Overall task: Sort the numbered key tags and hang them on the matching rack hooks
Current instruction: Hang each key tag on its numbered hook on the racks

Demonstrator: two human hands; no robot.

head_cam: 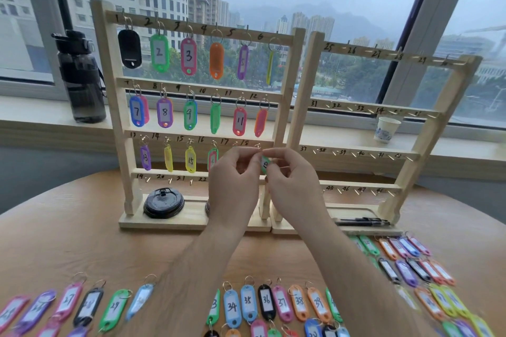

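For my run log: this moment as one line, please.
left hand: pinches green tag | right hand: pinches green tag | where: left rack, row three, by 18 | table: tags waiting

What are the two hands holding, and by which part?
A green key tag; the left hand and right hand both pinch its upper end.

- L rack (202,29) bars, handwritten: 1–22.
- R rack (364,53) bars: 25–47, some blurred.
- Hung tags (159,52): 2, 3, 7, 8, 9, 11, 13, 15.
- Table tags (266,301): 27, 29, 34–39.
- Held tag (264,164): "1", rest hidden.
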